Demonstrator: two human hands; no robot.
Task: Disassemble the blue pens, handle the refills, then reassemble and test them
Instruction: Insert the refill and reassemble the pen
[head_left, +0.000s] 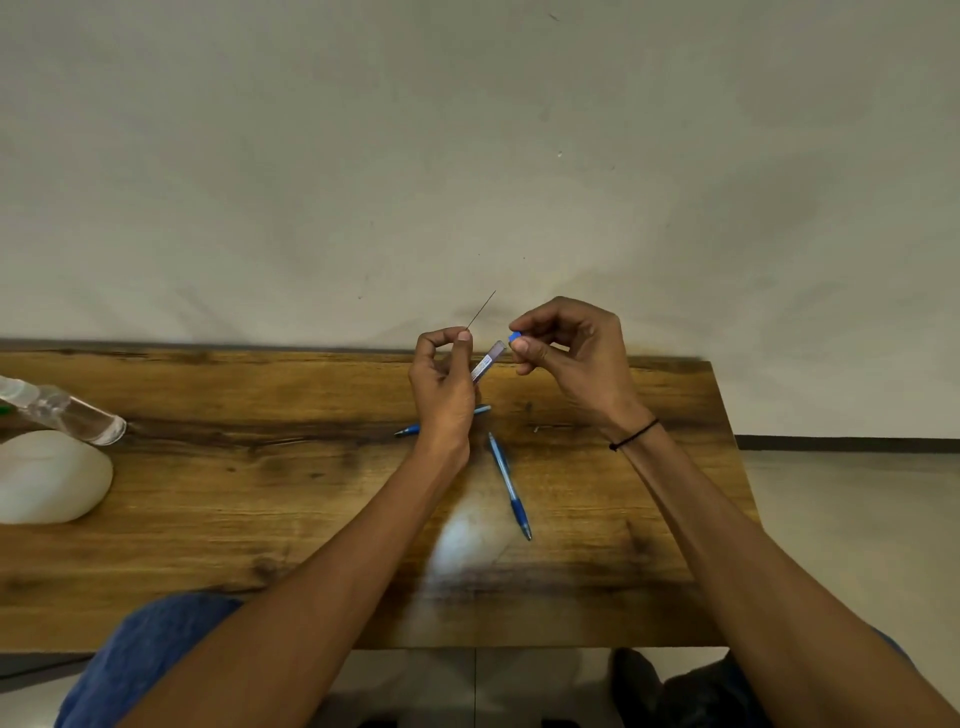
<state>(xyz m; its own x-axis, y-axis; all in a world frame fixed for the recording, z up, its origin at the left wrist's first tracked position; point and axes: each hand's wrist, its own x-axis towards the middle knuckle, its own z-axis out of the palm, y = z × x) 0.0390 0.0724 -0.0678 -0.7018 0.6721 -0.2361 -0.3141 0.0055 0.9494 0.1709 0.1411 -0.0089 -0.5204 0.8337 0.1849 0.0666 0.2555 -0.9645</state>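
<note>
My left hand (444, 382) is raised over the wooden table (260, 493). It holds a clear refill tube (487, 362) and pinches a thin dark lead (480, 310) that points up and to the right. My right hand (574, 353) pinches a small blue cap (514, 338) just beside the tube's open top end. One blue pen (510, 488) lies on the table below my hands, tip toward me. A second blue pen (410, 429) lies behind my left wrist, partly hidden by it.
A clear plastic bottle (67, 410) lies at the table's left edge above a white rounded object (49, 478). A plain wall stands right behind the table. The table's right edge is near my right forearm, with floor beyond.
</note>
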